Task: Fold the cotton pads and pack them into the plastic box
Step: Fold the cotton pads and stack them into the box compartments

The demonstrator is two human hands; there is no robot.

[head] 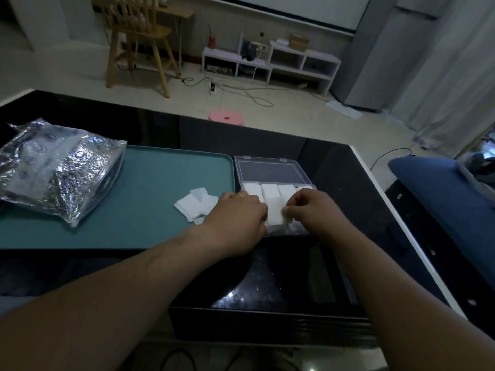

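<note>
White cotton pad [275, 213], both hands, over plastic box [273, 172]

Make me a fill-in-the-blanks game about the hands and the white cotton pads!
1. Both hands, left and right, hold one white ____ between them.
2. The plastic box has its lid ____.
3. The loose cotton pads lie on a ____ coloured mat.
4. The shiny bag lies to the ____ of the loose pads.

Missing words: pad; open; teal; left
</note>
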